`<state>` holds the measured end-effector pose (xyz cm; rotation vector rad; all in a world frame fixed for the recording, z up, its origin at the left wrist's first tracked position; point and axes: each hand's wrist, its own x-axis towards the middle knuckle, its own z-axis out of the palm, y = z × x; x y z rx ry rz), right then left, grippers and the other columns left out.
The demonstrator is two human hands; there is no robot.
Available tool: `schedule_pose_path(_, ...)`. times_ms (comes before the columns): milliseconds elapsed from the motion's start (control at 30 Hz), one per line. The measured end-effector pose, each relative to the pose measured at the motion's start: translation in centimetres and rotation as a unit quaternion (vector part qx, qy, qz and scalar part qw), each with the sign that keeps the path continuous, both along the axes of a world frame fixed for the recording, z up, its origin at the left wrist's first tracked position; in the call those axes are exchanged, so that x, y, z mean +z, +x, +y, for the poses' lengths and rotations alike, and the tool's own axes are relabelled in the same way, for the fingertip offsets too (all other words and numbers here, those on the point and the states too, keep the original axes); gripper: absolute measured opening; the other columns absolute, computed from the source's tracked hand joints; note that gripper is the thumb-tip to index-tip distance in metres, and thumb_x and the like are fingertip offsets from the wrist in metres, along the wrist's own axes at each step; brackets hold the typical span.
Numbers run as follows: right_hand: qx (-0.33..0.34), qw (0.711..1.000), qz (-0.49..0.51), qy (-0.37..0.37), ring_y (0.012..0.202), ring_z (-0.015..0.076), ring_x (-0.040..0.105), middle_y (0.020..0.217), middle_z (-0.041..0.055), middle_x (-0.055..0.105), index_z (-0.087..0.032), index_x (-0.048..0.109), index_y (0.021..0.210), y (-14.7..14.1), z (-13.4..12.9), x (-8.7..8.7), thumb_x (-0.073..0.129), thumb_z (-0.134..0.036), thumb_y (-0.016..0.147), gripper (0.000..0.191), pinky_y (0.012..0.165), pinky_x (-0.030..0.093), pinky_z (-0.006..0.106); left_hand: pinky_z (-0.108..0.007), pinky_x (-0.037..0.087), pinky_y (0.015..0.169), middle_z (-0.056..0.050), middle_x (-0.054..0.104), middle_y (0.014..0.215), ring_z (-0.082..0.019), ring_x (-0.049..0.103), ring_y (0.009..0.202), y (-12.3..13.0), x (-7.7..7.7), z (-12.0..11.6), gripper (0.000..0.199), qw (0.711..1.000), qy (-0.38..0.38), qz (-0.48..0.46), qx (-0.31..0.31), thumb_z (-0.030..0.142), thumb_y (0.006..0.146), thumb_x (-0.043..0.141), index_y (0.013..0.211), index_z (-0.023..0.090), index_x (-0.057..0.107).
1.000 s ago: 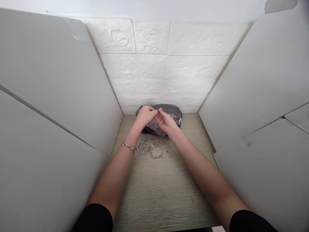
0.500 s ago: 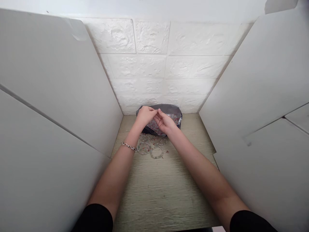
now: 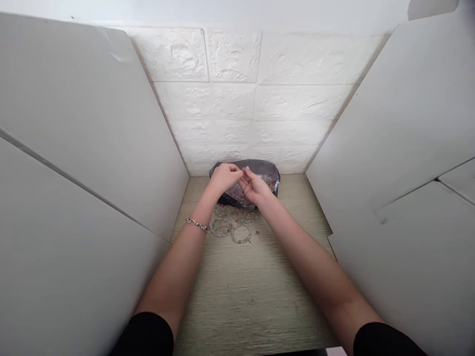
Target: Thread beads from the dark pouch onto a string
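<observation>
My left hand (image 3: 225,177) and my right hand (image 3: 256,187) meet fingertip to fingertip over a dark plastic bag (image 3: 256,164). The left thumb and fingers are pinched together; anything between them is too small to make out. On the right, the thumb and fingers curl up close to the left fingertips, the palm partly turned up. Inside the open bag lie many small pinkish and clear beads (image 3: 265,182). In front of it, on the wooden surface, rest a pale beaded bracelet (image 3: 241,234) and a heap of more beaded strands (image 3: 221,226).
A grey-green wood-grain tabletop (image 3: 245,291) runs between a white panel on the left (image 3: 85,148) and another white panel on the right (image 3: 401,133). White brick-patterned wall (image 3: 233,101) closes off the back. A chain bracelet (image 3: 198,224) circles my left wrist.
Both hands stay almost in place over the bag. My fingertips have shifted slightly, with the right thumb a little farther from the left fingertips.
</observation>
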<state>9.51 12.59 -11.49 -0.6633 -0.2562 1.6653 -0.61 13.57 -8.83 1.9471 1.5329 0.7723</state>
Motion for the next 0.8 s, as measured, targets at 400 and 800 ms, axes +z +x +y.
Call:
schedule_pose_path(400, -0.002, 1.000, 0.010, 0.004, 0.058, 0.0058, 0.057, 0.057, -0.0015, 0.058, -0.013, 0.053, 0.061, 0.04, 0.16, -0.15, 0.042, -0.011, 0.081, 0.023, 0.069, 0.048, 0.018, -0.024, 0.037, 0.060, -0.002, 0.062, 0.071, -0.014, 0.052, 0.065, 0.09, -0.01, -0.20, 0.031, 0.999, 0.013, 0.018, -0.022, 0.035, 0.065, 0.041, 0.072, 0.016, 0.064)
schedule_pose_path(800, 0.004, 1.000, 0.009, 0.000, 0.054, 0.0061, 0.057, 0.054, -0.0019, 0.058, -0.014, 0.052, 0.062, 0.04, 0.08, -0.25, 0.041, -0.013, 0.082, 0.023, 0.058, 0.048, 0.016, -0.023, 0.036, 0.057, -0.002, 0.062, 0.071, -0.014, 0.051, 0.065, 0.09, -0.12, -0.17, 0.030, 0.999, 0.000, 0.029, -0.029, 0.034, 0.065, 0.040, 0.072, 0.016, 0.064)
